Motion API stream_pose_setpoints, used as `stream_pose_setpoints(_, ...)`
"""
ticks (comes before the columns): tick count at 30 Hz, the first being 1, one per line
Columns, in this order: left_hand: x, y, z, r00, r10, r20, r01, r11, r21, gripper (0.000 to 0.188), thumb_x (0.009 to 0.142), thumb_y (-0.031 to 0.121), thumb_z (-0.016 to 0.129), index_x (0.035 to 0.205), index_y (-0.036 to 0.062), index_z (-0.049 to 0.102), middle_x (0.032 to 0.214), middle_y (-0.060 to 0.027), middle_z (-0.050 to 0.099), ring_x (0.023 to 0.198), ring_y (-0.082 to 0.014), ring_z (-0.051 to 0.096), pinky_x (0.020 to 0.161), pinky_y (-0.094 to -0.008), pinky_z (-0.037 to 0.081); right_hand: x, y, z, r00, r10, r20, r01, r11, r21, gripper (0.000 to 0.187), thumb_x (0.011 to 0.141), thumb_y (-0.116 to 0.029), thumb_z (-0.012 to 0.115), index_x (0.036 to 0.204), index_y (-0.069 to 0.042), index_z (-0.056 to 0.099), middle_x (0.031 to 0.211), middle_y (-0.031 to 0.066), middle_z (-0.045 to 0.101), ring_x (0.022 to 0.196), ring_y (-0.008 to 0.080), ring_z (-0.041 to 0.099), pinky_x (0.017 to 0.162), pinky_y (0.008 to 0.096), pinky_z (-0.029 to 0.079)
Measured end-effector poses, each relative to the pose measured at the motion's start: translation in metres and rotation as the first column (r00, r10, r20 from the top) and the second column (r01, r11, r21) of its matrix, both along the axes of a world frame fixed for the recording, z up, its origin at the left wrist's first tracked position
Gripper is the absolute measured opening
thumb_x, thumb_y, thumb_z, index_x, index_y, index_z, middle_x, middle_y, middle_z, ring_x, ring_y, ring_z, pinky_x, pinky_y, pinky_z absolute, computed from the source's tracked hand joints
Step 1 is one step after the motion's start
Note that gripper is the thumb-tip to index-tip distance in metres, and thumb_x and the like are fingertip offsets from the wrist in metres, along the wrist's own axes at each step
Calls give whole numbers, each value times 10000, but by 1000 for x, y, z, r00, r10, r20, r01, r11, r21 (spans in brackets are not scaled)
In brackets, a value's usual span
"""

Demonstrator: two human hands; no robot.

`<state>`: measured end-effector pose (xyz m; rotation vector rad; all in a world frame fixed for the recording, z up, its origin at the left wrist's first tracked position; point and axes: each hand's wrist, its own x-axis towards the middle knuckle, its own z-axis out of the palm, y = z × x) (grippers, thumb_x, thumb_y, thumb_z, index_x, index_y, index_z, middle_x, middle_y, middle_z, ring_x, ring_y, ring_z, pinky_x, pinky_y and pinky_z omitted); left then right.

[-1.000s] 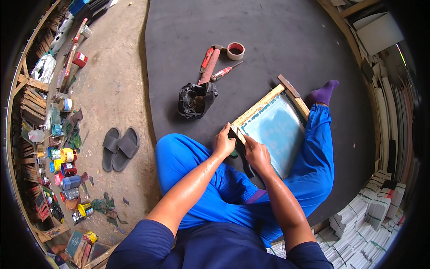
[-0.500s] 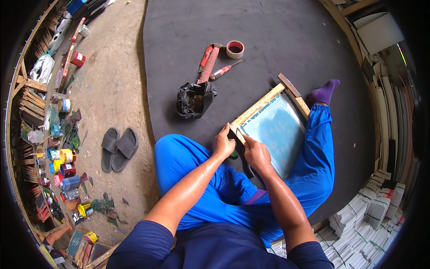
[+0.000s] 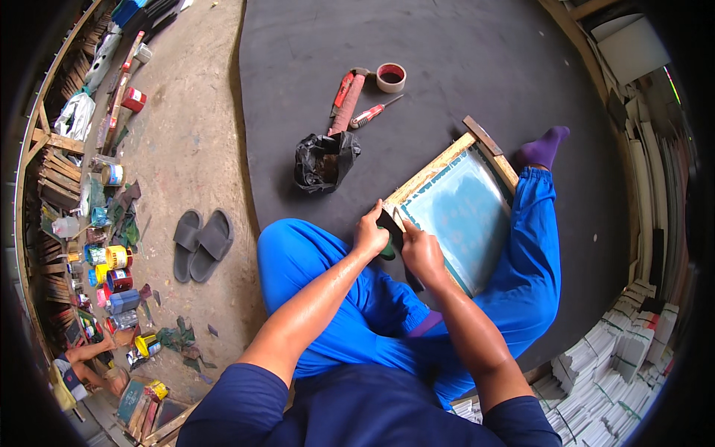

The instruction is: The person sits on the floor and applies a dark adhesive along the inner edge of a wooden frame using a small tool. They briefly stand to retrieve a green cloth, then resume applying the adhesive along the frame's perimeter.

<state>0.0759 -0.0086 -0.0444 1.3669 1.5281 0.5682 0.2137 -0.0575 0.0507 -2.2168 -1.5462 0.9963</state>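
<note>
A wooden screen frame (image 3: pixel 432 173) with pale blue mesh (image 3: pixel 465 216) lies slanted in front of me, against my right leg. My left hand (image 3: pixel 370 232) is closed on its near-left corner, the forefinger reaching along the wood. Close beside it, my right hand (image 3: pixel 423 255) makes a fist with the thumb on top at the frame's near edge. What its fingers hold is hidden from view. A dark strip shows between the two hands. Across the frame's far corner rests a short brown wooden piece (image 3: pixel 482 136).
Ahead on the black mat (image 3: pixel 447 45) are a black plastic bag (image 3: pixel 325 162), a hammer with a red-wrapped handle (image 3: pixel 348 104), a red-handled screwdriver (image 3: pixel 377 112) and a tape roll (image 3: pixel 391 77). Grey slippers (image 3: pixel 211 246), paint tins (image 3: pixel 118 258) and another person's limbs (image 3: pixel 93 357) appear left. Bundled paper (image 3: pixel 596 372) stands right.
Both hands stay at the frame's near corner with almost the same grip. The view has shifted slightly, and more of the other person shows at the lower left.
</note>
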Motion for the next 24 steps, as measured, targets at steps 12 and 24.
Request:
stream_pose_setpoints(12,-4,-3,-17,1000,5,-28,-3,997,71,807,698,-62,564,1488,79,476,1215,-229,696,1003,-218,710,864,-307,528,7,-20,-48,994,18,-104,0,985,175,371,981,-215,546,1328,-111,630,1013,255,714,904,422,701,807,528,536)
stream_pose_setpoints(24,-9,1,0,998,-33,-46,30,998,-63,796,712,7,556,1492,148,482,1260,-261,637,1170,-398,629,999,-426,501,11,-17,-37,989,25,-142,-19,999,43,342,978,-163,583,1286,-38,667,1061,228,737,935,385,724,873,427,554)
